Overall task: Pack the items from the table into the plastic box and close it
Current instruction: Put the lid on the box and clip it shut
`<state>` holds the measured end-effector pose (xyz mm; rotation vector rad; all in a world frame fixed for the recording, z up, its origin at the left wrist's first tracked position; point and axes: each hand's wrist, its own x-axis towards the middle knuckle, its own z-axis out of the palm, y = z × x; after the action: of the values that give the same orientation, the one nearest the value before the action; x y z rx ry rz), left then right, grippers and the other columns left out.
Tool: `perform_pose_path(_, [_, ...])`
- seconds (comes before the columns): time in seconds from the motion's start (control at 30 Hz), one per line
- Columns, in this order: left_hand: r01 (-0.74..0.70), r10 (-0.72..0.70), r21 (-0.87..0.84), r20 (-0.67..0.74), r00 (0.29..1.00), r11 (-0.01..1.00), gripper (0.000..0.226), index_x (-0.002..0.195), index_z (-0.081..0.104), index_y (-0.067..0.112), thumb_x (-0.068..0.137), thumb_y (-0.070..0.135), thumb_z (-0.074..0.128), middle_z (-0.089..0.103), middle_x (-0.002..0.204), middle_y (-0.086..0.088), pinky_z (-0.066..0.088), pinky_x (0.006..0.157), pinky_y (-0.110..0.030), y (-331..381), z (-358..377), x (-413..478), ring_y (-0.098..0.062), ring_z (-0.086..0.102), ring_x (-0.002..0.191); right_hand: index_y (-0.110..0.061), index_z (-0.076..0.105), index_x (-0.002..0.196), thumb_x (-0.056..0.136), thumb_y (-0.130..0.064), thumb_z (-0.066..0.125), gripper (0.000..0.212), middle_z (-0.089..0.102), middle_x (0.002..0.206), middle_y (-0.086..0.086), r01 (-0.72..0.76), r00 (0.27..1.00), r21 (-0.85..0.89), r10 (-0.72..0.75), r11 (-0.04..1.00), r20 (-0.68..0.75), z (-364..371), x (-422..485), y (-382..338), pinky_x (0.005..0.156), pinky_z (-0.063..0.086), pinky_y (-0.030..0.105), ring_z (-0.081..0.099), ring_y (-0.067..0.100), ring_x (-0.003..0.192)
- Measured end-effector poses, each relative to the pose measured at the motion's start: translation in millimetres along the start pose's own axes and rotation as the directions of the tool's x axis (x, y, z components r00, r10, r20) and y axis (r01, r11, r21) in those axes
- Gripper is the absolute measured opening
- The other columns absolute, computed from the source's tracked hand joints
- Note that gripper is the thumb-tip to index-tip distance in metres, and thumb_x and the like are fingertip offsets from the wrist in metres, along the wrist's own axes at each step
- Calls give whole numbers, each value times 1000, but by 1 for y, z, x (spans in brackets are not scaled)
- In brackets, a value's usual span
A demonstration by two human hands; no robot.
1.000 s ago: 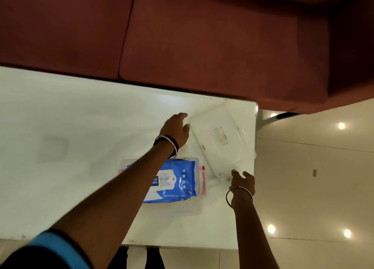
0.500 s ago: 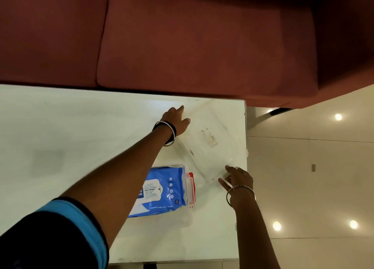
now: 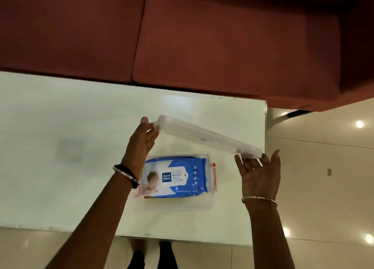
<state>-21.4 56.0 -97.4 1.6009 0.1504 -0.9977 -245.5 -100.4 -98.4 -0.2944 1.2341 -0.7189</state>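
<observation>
Clear plastic box (image 3: 178,205) sat on the white table (image 3: 60,127), near its right edge and closer to the near edge than the far one. Inside it lay a blue wet-wipes pack (image 3: 178,176), flat, label up, filling most of the box. Red latch (image 3: 214,177) showed on the box's right end, a paler one on the left end. Box was open, no lid on it.

The lid (image 3: 206,137), translucent, was off the table, held in the air above and beyond the box, tilted so I saw mostly its edge, left end higher in frame. My left hand (image 3: 141,145) pinched the lid's left end between thumb and fingers. My right hand (image 3: 261,173) was palm-up with fingers spread, the lid's right end resting on the fingers; not clenched, more a cradle than a pinch.

Dark bangles on my left wrist, thin metal bangle on my right. Beyond the table's far edge, a red-brown sofa (image 3: 222,42). Off the right edge, glossy floor (image 3: 323,187) with light spots.
</observation>
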Motion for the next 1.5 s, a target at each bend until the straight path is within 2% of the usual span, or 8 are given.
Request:
perform_pose_path(0.17, [68,-70,-43,-61,996,997,53,105,65,12,78,58,66,68,116,-12,45,101,-52,-33,-52,-41,-31,61,114,-4,65,93,94,-9,54,12,68,120,14,-7,997,-199,22,980,72,4,-22,21,81,59,28,68,22,106])
perform_pose_path(0.3, [-29,29,5,-5,1000,1000,31,113,58,20,85,9,65,62,130,-5,50,97,-32,-67,-77,-62,-24,55,126,-15,59,125,90,11,51,45,58,132,5,122,980,-392,-49,912,192,-9,-33,43,96,53,27,58,15,118])
perform_pose_path(0.43, [-82,78,88,52,996,993,54,139,43,20,88,11,59,50,144,-4,42,105,-35,-83,-91,-74,-15,46,134,-29,46,139,95,-6,56,51,48,146,-4,352,931,-693,-160,630,327,-30,-37,70,112,38,39,45,11,136])
perform_pose_path(0.57, [-130,129,212,19,991,969,58,143,39,18,88,14,56,44,148,3,33,115,-46,-97,-89,-76,-11,40,138,-26,40,145,99,-20,51,48,44,150,-7,391,920,-808,-214,441,329,-47,-34,91,118,32,42,40,11,139])
perform_pose_path(0.77, [-211,238,359,-34,971,909,58,144,37,11,91,-8,52,43,149,0,33,115,-43,-104,-78,-71,-7,38,138,-26,39,144,100,-27,46,44,47,147,-4,402,912,-831,-251,384,325,-52,-25,110,111,39,38,45,13,132])
perform_pose_path(1.1, [-259,360,528,-97,928,809,58,141,41,10,87,-6,58,49,138,5,40,108,-31,-112,-84,-59,-11,49,127,-19,38,146,100,-23,47,47,48,147,1,438,880,-850,-336,294,337,-44,-20,118,101,38,23,47,10,126])
perform_pose_path(1.37, [-163,307,537,-189,933,828,50,137,48,5,89,1,61,58,135,-13,44,106,-39,-118,-81,-54,-26,56,124,-18,41,144,100,-24,48,45,51,145,3,440,873,-861,-345,254,344,-41,-13,121,99,38,21,53,22,127])
perform_pose_path(1.5, [-112,279,561,-222,934,820,47,134,52,5,89,6,62,62,131,-14,44,100,-30,-119,-80,-54,-28,60,119,-21,44,141,97,-25,55,45,53,143,0,412,899,-856,-291,312,327,-43,-9,115,102,40,25,52,18,127])
